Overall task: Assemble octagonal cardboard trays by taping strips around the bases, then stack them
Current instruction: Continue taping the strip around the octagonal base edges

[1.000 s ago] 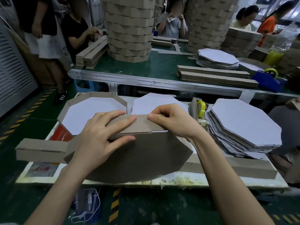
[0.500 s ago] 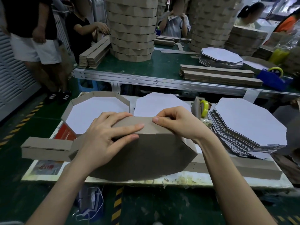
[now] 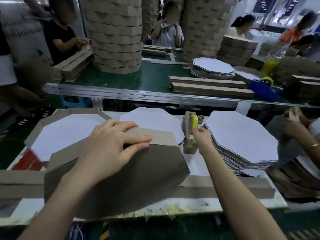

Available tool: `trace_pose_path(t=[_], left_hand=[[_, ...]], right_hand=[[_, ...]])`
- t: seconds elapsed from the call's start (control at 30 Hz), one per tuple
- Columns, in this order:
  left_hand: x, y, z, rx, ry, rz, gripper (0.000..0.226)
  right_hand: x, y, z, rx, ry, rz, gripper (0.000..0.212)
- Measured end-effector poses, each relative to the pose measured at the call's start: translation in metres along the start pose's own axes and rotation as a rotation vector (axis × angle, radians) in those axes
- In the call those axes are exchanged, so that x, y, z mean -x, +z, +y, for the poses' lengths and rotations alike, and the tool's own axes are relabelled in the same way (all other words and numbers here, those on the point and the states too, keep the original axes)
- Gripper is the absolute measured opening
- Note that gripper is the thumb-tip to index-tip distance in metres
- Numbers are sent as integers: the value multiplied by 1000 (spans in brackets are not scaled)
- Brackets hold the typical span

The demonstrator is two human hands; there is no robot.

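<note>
An octagonal cardboard base (image 3: 129, 179) stands tilted on the white worktable, its brown side toward me. A brown cardboard strip (image 3: 161, 137) is folded over its top edge. My left hand (image 3: 112, 146) presses flat on that strip with straight fingers. My right hand (image 3: 202, 138) is off the tray, at the cardboard-cased tape dispenser (image 3: 187, 135) with its yellow roll (image 3: 194, 121). Its fingers are curled at the tape. An assembled tray (image 3: 52, 118) lies at the back left.
A stack of white octagonal bases (image 3: 242, 137) sits right of the dispenser, and a single base (image 3: 150, 118) lies behind the tray. Long strips (image 3: 225, 189) run along the table's front. Another person's hand (image 3: 294, 127) works at the right. Behind, tall tray stacks (image 3: 116, 40) stand on a green conveyor.
My right hand has left the strip and moved right to the tape dispenser. My left hand stays pressed on the strip, and the view has shifted a little.
</note>
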State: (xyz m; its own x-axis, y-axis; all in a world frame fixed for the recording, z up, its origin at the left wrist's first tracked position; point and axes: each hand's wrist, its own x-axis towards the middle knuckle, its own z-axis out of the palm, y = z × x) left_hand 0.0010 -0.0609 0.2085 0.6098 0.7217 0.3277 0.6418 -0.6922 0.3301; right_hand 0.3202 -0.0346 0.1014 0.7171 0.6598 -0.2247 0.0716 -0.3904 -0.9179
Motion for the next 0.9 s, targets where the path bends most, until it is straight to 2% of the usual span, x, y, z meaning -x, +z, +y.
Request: trace_pose_path(t=[0.17,0.27,0.4,0.6,0.7,0.77,0.9], left_hand=[[-34,13,13,-25,14,-53,37],[-47,21,20,-12,19,-49,38],[-60,27,25,-3,24,-78,38],[-72,32,31,-20,-5,-104,41],[-73,32,30,-33,-13,-94,40],[-72,32,29,-35,-17,-80,39],[-72,33,28,-21,-12,-65,35]], right_hand=[[-62,-20,35,44,178,-45,30],[-90,-23,41,53,230,-125,30],[-118,-19,54,83,250,-193,42],[-139,-13,56,34,336,-143,19],[-143,-6,53,-230,396,-68,6],[-142,0,52,-445,385,-6,11],[-118,1,69,-676,344,46,14]])
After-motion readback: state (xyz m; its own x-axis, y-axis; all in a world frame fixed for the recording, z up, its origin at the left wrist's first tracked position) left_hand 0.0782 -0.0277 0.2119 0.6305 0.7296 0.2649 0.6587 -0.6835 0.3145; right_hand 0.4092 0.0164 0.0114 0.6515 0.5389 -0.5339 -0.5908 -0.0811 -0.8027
